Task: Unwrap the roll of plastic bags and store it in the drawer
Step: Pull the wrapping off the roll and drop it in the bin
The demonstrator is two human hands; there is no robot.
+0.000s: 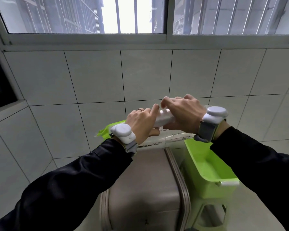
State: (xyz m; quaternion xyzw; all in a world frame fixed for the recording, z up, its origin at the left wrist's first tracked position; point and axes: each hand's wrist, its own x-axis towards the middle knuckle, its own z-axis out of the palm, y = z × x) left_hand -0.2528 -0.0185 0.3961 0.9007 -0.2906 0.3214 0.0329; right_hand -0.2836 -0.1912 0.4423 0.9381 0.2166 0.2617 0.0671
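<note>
Black sleeves [70, 180] are framing a grey-brown cabinet [143, 180] at 6 o'clock, and at 4 o'clock a green drawer [207, 167] is standing open and looking empty, ready for the roll. Above them, near centre, both hands are gripping the white roll [164, 118]: the left hand [140, 124] is clamping its lower end, and the right hand [182, 112] is curling over the upper end, fingertips picking at the wrapper. Clear green-edged packaging [165, 139] is hanging beneath, so I judge the unwrapping is well underway, with freeing and storing the roll left.
</note>
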